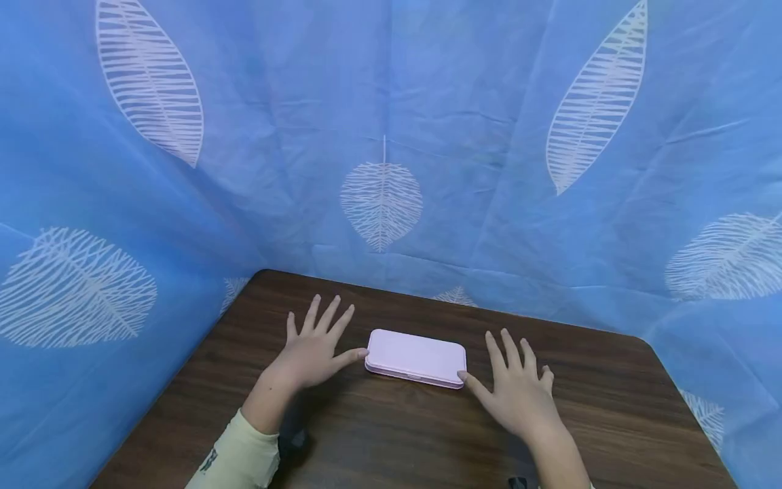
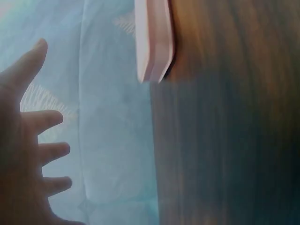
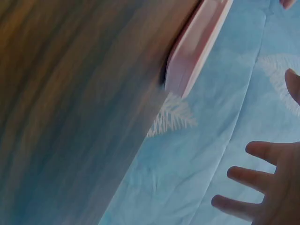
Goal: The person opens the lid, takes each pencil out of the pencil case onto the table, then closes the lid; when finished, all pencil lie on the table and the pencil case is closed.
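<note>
A flat, pale pink case (image 1: 417,356) with rounded corners lies closed on the dark wooden table, a small tab at the middle of its front edge. My left hand (image 1: 310,356) is spread at its left side, palm down, the thumb tip overlapping the case's left end in the head view. On the other side my right hand (image 1: 519,394) has its fingers fanned out, with its thumb at the front right corner. Both wrist views show a gap between the hands and the pink case (image 2: 157,40), so neither hand grips it.
The brown wood-grain table (image 1: 391,435) has rounded back corners. Blue cloth (image 1: 464,170) printed with white leaves hangs behind it and along both sides. A dark object (image 1: 296,438) shows beneath the left wrist, another (image 1: 517,483) beside the right wrist.
</note>
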`<state>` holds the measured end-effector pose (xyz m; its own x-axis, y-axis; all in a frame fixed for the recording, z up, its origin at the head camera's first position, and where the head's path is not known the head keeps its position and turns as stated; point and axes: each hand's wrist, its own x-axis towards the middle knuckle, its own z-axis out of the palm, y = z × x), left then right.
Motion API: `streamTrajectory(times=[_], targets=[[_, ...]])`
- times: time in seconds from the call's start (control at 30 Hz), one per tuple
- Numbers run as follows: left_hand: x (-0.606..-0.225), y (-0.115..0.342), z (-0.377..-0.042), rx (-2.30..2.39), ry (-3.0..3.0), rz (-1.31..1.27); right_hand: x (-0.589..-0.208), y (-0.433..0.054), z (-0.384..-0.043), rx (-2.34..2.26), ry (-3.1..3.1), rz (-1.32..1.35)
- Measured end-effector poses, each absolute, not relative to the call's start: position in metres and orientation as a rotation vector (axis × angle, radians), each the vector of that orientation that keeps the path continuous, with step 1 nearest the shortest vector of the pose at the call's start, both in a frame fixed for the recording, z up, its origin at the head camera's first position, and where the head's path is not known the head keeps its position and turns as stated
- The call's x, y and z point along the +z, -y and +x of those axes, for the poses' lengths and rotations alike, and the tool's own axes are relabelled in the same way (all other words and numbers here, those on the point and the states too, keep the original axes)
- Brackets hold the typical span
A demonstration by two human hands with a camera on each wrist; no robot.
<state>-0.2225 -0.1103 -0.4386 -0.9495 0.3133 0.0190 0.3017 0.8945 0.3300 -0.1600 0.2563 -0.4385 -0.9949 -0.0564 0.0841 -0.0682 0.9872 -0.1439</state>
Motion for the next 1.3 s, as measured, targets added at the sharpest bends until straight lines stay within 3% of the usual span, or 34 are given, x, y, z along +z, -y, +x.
streamTrajectory(times=[0.6,1.3], targets=[[-0.455,0.061,-0.256,0.562,-2.733,0.922,-0.442,-0.198,-0.187,0.198,3.049,0.518],[-0.463,0.034,-0.264,0.24,-2.803,0.973,-0.462,-0.178,-0.211,0.012,3.032,0.808]])
